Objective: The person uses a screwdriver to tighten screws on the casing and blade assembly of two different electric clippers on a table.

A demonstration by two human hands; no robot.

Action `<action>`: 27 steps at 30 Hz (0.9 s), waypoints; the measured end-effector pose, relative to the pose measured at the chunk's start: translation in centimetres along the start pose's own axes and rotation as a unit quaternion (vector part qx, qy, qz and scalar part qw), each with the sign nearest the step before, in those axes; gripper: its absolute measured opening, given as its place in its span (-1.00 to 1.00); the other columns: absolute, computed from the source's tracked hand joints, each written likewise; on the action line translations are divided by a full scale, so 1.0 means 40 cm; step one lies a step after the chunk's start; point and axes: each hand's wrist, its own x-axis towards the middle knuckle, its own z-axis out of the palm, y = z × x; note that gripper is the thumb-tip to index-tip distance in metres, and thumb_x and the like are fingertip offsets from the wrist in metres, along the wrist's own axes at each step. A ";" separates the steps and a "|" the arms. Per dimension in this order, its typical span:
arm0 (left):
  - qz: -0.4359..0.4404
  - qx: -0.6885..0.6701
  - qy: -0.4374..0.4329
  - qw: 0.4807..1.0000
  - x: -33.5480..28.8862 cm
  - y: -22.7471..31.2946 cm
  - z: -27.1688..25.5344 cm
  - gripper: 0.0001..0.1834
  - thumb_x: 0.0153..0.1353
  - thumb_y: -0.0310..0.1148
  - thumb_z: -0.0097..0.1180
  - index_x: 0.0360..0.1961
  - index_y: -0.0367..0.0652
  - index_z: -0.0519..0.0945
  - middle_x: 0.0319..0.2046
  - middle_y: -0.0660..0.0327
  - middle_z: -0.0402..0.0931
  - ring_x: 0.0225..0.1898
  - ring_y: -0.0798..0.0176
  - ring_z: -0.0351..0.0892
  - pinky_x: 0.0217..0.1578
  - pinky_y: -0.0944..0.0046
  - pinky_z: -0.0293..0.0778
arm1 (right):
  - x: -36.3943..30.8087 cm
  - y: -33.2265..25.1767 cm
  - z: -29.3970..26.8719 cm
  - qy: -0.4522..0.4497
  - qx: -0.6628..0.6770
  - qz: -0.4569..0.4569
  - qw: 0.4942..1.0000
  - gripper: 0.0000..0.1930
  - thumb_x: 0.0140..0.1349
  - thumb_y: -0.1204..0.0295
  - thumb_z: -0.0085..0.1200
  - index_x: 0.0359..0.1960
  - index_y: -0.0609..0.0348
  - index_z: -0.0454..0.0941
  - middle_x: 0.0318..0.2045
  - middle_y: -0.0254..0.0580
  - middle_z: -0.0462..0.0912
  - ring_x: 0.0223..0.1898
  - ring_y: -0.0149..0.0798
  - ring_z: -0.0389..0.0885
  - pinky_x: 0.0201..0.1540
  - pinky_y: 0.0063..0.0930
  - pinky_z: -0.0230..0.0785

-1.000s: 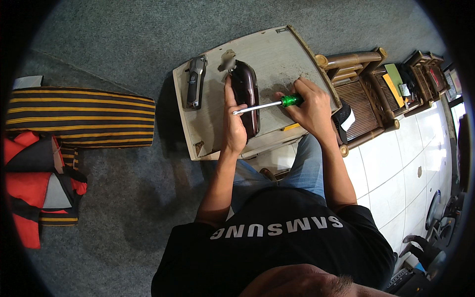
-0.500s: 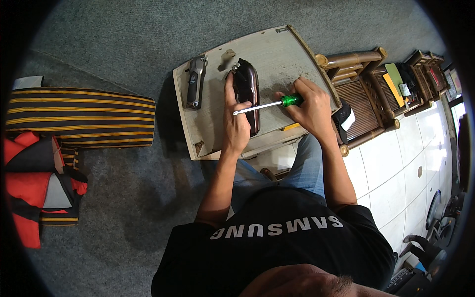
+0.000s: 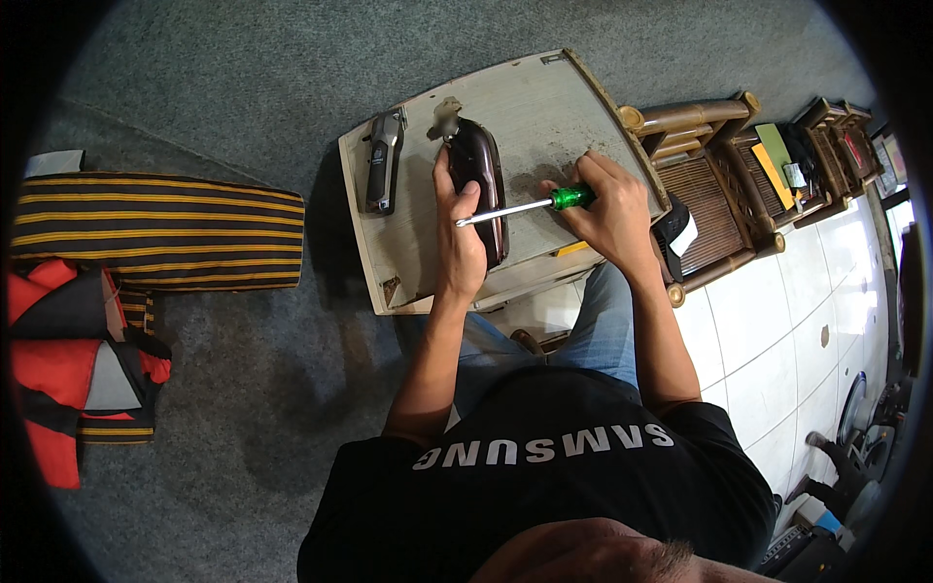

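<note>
My left hand (image 3: 461, 233) is wrapped round a dark maroon hair clipper (image 3: 478, 160), its thumb lying along the near side of the body. The clipper's head end points away from me, over a small pile of brownish clippings or dirt on the table. A screwdriver (image 3: 515, 210) with a green handle is gripped in my right hand (image 3: 612, 209). Its shaft runs leftward above the clipper, and the tip sits over my left hand; whether it touches cannot be told. A second clipper, grey and black (image 3: 383, 160), lies at the table's left side.
The pale wooden table (image 3: 544, 107) has worn edges and dusty patches. To its right stand bamboo chairs (image 3: 695, 146) with folders and other items on them. A striped cushioned seat (image 3: 165, 233) with red and black cloth (image 3: 58, 360) is at the left. White floor tiles (image 3: 777, 321) lie right.
My left hand and the clipper have shifted slightly left, and the left thumb has swung up to point away from me. The screwdriver and right hand have hardly moved.
</note>
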 end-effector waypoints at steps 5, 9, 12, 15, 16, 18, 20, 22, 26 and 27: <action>0.006 0.031 0.008 0.999 0.002 0.005 0.007 -0.10 0.54 0.10 -0.14 0.61 -0.40 0.05 0.47 -0.22 0.19 0.49 -0.08 0.22 0.50 0.03 0.12 | -0.003 0.005 0.002 -0.001 -0.006 -0.003 1.000 -0.52 0.19 0.16 0.48 -0.53 0.23 0.44 -0.55 -0.17 0.47 -0.52 -0.07 0.56 -0.42 -0.15 0.38; 0.003 0.035 0.005 0.999 0.000 0.007 0.005 -0.12 0.55 0.11 -0.14 0.60 -0.40 0.07 0.44 -0.22 0.22 0.44 -0.08 0.28 0.46 0.03 0.18 | -0.002 0.002 0.002 0.003 -0.001 -0.004 1.000 -0.52 0.18 0.16 0.48 -0.53 0.23 0.44 -0.56 -0.18 0.47 -0.52 -0.09 0.55 -0.42 -0.16 0.37; 0.009 0.043 0.004 0.999 0.001 0.012 0.006 -0.12 0.55 0.12 -0.14 0.59 -0.40 0.08 0.42 -0.22 0.24 0.41 -0.09 0.32 0.44 0.04 0.21 | -0.004 0.007 0.006 0.000 -0.004 -0.004 1.000 -0.52 0.18 0.16 0.48 -0.53 0.23 0.45 -0.56 -0.18 0.47 -0.52 -0.09 0.56 -0.42 -0.16 0.37; 0.013 0.047 0.003 0.999 0.002 0.010 0.006 -0.11 0.55 0.13 -0.13 0.59 -0.40 0.09 0.41 -0.22 0.26 0.40 -0.09 0.33 0.43 0.04 0.22 | -0.002 0.000 0.000 0.004 0.001 -0.007 1.000 -0.52 0.19 0.16 0.48 -0.53 0.23 0.45 -0.56 -0.18 0.47 -0.52 -0.09 0.56 -0.42 -0.16 0.38; 0.014 0.048 0.003 0.999 0.002 0.009 0.006 -0.12 0.55 0.13 -0.13 0.59 -0.39 0.09 0.41 -0.22 0.26 0.40 -0.10 0.34 0.43 0.05 0.23 | -0.002 0.000 -0.001 0.006 0.001 -0.009 1.000 -0.52 0.19 0.15 0.48 -0.53 0.23 0.45 -0.56 -0.18 0.47 -0.52 -0.08 0.56 -0.42 -0.16 0.38; 0.018 0.057 0.003 0.998 0.002 0.014 0.007 -0.12 0.56 0.12 -0.13 0.59 -0.40 0.10 0.40 -0.23 0.28 0.39 -0.10 0.35 0.42 0.04 0.24 | -0.001 0.000 -0.002 0.010 0.002 -0.013 1.000 -0.53 0.19 0.15 0.48 -0.52 0.23 0.46 -0.55 -0.18 0.48 -0.51 -0.08 0.56 -0.42 -0.16 0.38; 0.016 0.060 0.003 0.998 0.001 0.011 0.006 -0.13 0.56 0.11 -0.11 0.59 -0.39 0.10 0.39 -0.23 0.29 0.38 -0.10 0.36 0.42 0.05 0.25 | -0.002 0.000 -0.002 0.004 0.002 -0.006 1.000 -0.53 0.19 0.15 0.48 -0.51 0.23 0.46 -0.55 -0.18 0.49 -0.50 -0.08 0.57 -0.41 -0.15 0.39; 0.010 0.058 0.003 0.998 0.001 0.003 0.003 -0.14 0.56 0.09 -0.10 0.59 -0.39 0.10 0.37 -0.23 0.31 0.36 -0.10 0.39 0.41 0.06 0.27 | -0.001 -0.002 -0.002 0.001 0.004 -0.003 1.000 -0.53 0.19 0.14 0.48 -0.51 0.23 0.47 -0.54 -0.17 0.49 -0.49 -0.07 0.58 -0.41 -0.15 0.39; 0.007 0.045 0.001 0.999 -0.005 0.013 0.009 -0.17 0.56 0.05 -0.07 0.59 -0.37 0.11 0.37 -0.22 0.33 0.35 -0.09 0.42 0.39 0.08 0.30 | -0.002 0.000 -0.001 0.002 0.002 -0.003 1.000 -0.53 0.19 0.14 0.47 -0.50 0.23 0.47 -0.54 -0.17 0.50 -0.47 -0.06 0.60 -0.40 -0.14 0.40; 0.005 0.044 0.000 0.999 -0.006 0.018 0.010 -0.18 0.56 0.04 -0.07 0.59 -0.37 0.12 0.37 -0.22 0.33 0.34 -0.09 0.42 0.39 0.08 0.30 | -0.002 0.000 -0.001 0.002 0.001 -0.002 1.000 -0.54 0.19 0.14 0.47 -0.50 0.23 0.48 -0.54 -0.17 0.51 -0.47 -0.05 0.60 -0.40 -0.14 0.40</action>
